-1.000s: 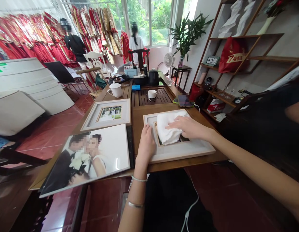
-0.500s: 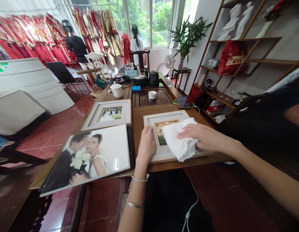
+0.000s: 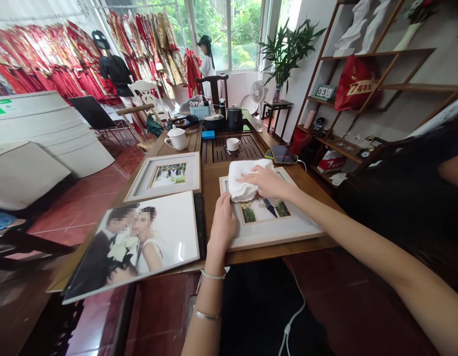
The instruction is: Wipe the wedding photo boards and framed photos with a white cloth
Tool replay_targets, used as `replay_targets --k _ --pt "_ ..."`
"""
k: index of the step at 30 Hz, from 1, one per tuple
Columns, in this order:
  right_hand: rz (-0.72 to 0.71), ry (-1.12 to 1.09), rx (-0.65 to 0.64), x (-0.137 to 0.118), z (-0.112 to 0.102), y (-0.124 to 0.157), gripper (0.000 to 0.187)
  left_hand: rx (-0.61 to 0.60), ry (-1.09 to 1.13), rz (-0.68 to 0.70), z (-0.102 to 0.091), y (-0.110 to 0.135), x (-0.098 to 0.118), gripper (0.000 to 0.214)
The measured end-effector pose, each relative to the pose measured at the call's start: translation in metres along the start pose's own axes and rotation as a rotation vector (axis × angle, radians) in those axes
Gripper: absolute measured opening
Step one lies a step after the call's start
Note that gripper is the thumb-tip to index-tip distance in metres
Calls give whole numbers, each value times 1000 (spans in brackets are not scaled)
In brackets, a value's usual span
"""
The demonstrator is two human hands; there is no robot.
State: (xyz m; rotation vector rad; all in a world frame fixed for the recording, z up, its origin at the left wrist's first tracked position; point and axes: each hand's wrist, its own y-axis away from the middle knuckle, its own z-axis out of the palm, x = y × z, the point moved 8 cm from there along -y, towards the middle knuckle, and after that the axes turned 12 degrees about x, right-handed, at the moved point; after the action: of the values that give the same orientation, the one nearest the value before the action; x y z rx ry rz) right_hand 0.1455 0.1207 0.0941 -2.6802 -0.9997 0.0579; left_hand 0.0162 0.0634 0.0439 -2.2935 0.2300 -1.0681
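Observation:
A picture frame (image 3: 276,236) with a pale wooden border lies face up at the near edge of the wooden table. My left hand (image 3: 224,216) is closed around its left edge, fingertips on the border. With my right hand (image 3: 268,182) I hold a folded white cloth (image 3: 247,170) against the frame's upper left part, covering the top of the photo inside. To the left lies a large photo panel (image 3: 169,227) of a couple, its near corner jutting over the table edge. Behind that panel rests a second picture frame (image 3: 193,170) with a smaller photo.
A lidded white mug (image 3: 178,140), a slatted tea tray (image 3: 217,151) with a white cup (image 3: 233,144), and a phone (image 3: 282,155) on a cable stand farther back. Shelves (image 3: 365,94) rise at right. Two people are near the hanging garments (image 3: 147,44).
My right hand has slid the white cloth up and left across the picture frame, uncovering the lower part of its photo. My left hand stays on the frame's left edge.

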Motion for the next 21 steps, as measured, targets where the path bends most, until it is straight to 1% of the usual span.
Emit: replay_targets --k 2,5,10,13,16,18,21 --pt "-18 -53 -30 -4 -2 10 75 -3 14 -3 0 -1 2 45" --pt "-70 -151 -87 -17 -10 34 74 -13 9 -19 1 -2 1 48" --pt "-162 -305 -190 -53 -41 80 72 -39 -45 -47 4 -3 -4 52" --pt "-171 -376 -223 -64 -58 98 72 -18 -29 -46 3 -2 -5 54" --pt "-109 -357 -217 -55 -61 103 70 -6 -1 -50 2 -2 -5 52" --pt "-53 -266 -165 -40 -55 99 69 -14 4 -57 3 -2 -5 51" --pt "-7 -68 -58 -16 -41 84 71 -23 5 -62 3 -2 -4 50"
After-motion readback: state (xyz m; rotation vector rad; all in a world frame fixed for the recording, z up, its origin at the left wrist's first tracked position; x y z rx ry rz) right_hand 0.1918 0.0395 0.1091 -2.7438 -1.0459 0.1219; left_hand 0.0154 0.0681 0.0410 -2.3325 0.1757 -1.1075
